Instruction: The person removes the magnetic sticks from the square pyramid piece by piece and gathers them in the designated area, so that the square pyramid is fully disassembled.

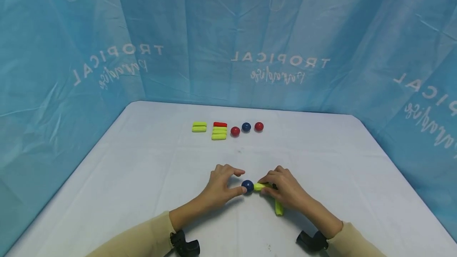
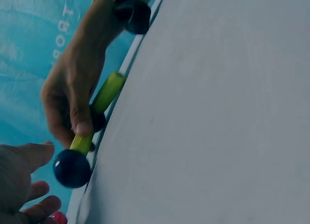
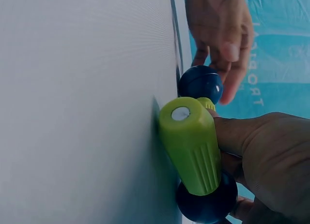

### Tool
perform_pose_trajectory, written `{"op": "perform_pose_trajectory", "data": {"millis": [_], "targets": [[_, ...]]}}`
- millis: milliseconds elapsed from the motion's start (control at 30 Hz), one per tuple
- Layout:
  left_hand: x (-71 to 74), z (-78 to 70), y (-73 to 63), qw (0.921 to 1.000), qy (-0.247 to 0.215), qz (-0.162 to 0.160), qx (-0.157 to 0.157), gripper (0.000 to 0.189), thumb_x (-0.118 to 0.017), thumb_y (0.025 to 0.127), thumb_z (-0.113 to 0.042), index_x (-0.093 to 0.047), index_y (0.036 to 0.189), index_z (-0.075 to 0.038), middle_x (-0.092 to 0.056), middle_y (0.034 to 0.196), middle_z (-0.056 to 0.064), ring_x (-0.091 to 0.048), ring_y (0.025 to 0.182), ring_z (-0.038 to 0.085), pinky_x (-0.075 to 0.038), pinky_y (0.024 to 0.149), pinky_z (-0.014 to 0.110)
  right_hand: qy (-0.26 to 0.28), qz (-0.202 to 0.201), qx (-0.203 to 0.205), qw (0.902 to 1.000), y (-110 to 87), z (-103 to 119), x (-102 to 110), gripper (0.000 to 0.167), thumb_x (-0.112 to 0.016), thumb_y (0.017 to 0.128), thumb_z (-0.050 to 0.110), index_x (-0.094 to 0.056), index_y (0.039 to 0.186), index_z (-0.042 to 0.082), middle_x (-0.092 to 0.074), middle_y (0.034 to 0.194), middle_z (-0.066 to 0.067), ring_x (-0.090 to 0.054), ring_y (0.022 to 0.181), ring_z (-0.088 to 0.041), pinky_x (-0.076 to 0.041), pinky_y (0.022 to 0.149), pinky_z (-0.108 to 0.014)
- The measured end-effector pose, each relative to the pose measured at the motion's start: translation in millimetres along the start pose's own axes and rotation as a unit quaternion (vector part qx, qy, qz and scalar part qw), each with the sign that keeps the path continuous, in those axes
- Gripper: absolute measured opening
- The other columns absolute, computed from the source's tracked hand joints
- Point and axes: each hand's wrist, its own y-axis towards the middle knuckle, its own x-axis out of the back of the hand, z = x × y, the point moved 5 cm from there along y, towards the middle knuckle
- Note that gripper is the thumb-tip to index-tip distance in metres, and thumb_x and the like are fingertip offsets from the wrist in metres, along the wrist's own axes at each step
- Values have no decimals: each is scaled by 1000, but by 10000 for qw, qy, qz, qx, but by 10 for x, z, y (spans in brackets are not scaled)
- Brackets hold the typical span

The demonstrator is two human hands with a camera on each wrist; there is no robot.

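Note:
My right hand (image 1: 287, 189) pinches a short yellow-green rod (image 1: 260, 186) between thumb and fingers. At the rod's left end sits a dark blue ball (image 1: 247, 185). Another dark blue ball (image 3: 207, 204), mostly behind my right fingers in the head view, joins that rod to a second yellow-green rod (image 1: 279, 208) pointing toward me. This second rod has a silvery disc (image 3: 180, 113) in its end. My left hand (image 1: 221, 185) is beside the first ball, fingers spread and loosely bent, holding nothing. Its thumb tip overlaps the ball in the head view but appears apart in the left wrist view.
Farther back on the white table (image 1: 160, 150) lie two yellow-green rods (image 1: 199, 126), then a red rod (image 1: 220, 124) beside several yellow-green ones (image 1: 219, 132). To their right are two red balls (image 1: 235, 131) and a blue ball (image 1: 246, 127). Blue curtains (image 1: 214, 19) surround the table.

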Motion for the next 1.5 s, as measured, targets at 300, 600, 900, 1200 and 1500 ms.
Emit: {"op": "perform_pose_trajectory", "data": {"millis": [300, 600, 900, 1200, 1500], "targets": [[-222, -13, 24, 9976, 672, 115, -93, 45, -77, 75, -36, -65, 114, -19, -64, 105, -3, -44, 97, 13, -29, 86, 36, 30, -58, 150, 9999, -16, 12, -34, 19, -73, 80, 29, -73, 98, 23, -69, 89, 12, -46, 81, -5, -37, 73, -28], [-194, -59, 28, 9958, 912, -75, -83, 34, -79, 74, -32, -68, 104, -19, -65, 96, -5, -45, 90, 10, -28, 82, 33, 43, -65, 227, 9997, -16, 9, -13, 18, -72, 81, 29, -72, 98, 23, -69, 89, 13, -47, 83, -5, -38, 75, -29], [45, 148, 281, 9959, 673, -368, 476, 38, -76, 78, -28, -67, 113, -16, -67, 107, 0, -46, 97, 15, -30, 90, 40, 71, 69, -36, 9999, -53, -67, -2, 19, -72, 81, 29, -72, 99, 25, -68, 90, 15, -46, 83, -3, -39, 75, -28], [-4, 216, 1172, 9874, 1139, -880, 660, 43, -75, 79, -37, -65, 117, -20, -63, 112, 1, -45, 105, 19, -30, 87, 38, 280, -64, 141, 9995, -70, -79, -29, 20, -74, 79, 29, -73, 98, 25, -69, 91, 14, -47, 83, -3, -37, 75, -27], [-156, 297, 1715, 9676, 2042, -1220, 850, 43, -74, 79, -40, -67, 115, -18, -65, 110, 3, -46, 103, 21, -32, 86, 38, 342, -89, 153, 9993, -66, -109, -4, 20, -73, 80, 29, -72, 99, 24, -68, 91, 15, -47, 86, -4, -37, 76, -28]]}}
